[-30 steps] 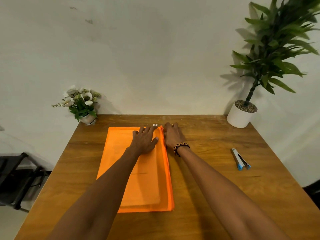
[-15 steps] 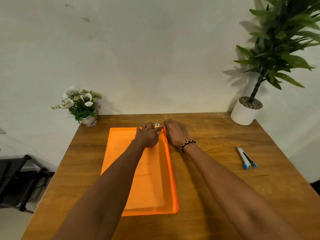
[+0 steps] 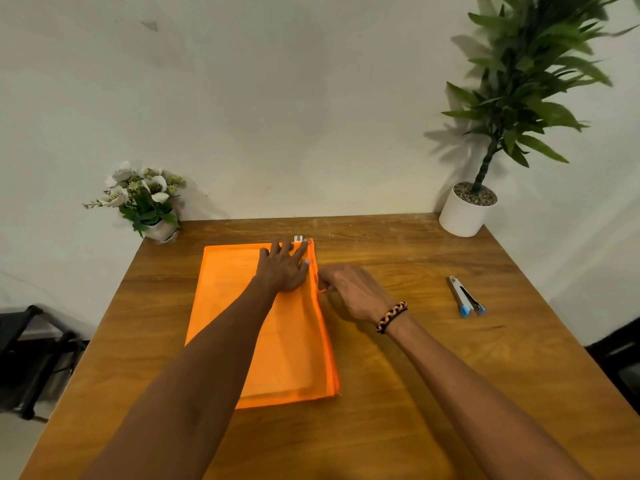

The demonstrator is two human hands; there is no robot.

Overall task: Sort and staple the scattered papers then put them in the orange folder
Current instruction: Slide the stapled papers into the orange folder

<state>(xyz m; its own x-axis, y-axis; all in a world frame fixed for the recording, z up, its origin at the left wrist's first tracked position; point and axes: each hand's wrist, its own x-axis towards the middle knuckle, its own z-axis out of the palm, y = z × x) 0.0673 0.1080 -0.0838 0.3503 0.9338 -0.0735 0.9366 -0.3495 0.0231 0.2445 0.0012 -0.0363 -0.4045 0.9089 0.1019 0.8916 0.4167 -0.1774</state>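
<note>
Orange folder [image 3: 242,306] lies pinned under the flat-fingered left hand [image 3: 284,268] while the right hand [image 3: 349,292] pinches its zipper pull, apparently closing it; next, a steady pull along the edge.

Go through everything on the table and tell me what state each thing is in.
orange folder: flat, papers inside
left hand: pressing folder flat
right hand: pinching the zipper pull at folder's right edge
stapler: idle, lying apart
flower pot: upright
potted plant: upright

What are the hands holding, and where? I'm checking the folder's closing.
Right hand pinches the orange folder's zipper pull; left hand presses it flat.
</note>
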